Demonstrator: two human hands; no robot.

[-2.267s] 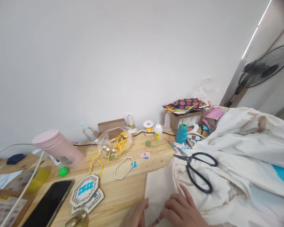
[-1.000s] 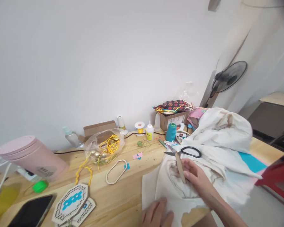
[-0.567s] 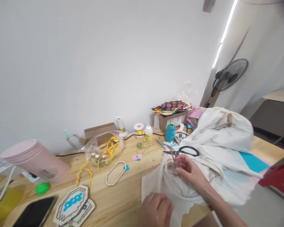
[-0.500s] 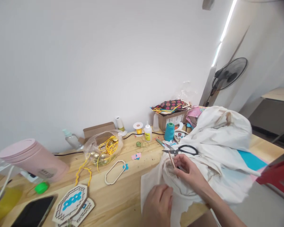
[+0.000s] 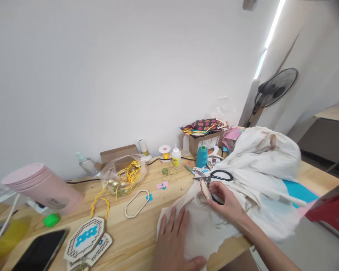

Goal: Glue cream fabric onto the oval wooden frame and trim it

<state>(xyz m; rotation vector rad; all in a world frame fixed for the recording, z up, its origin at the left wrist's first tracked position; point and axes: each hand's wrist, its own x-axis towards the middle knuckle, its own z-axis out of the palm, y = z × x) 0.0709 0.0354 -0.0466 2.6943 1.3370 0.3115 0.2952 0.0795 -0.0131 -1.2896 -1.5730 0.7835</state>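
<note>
My left hand (image 5: 173, 235) lies flat on the near left part of the white cloth (image 5: 199, 222), fingers spread and thumb out to the right. Between the thumb and fingers of my right hand (image 5: 224, 199) is a small flat wooden piece (image 5: 205, 189), pale with a dark brown edge, tilted just above the cloth. Right behind it rest scissors with black handles (image 5: 222, 175), partly hidden by my right hand. The cloth spreads in loose folds to the right and hangs off the table's front edge.
Behind the scissors stand a teal thread cone (image 5: 202, 157), a glue bottle (image 5: 176, 157) and a box (image 5: 205, 142). Leftward lie an oval wooden frame (image 5: 126, 210), a bag of gold bells (image 5: 114, 186), fretwork pendants (image 5: 86, 239), a phone (image 5: 41, 250) and a pink cup (image 5: 45, 188).
My left hand has opened from a curled pose and now presses the cloth flat, its edge shifted left. The wooden piece has turned from nearly edge-on to show its face.
</note>
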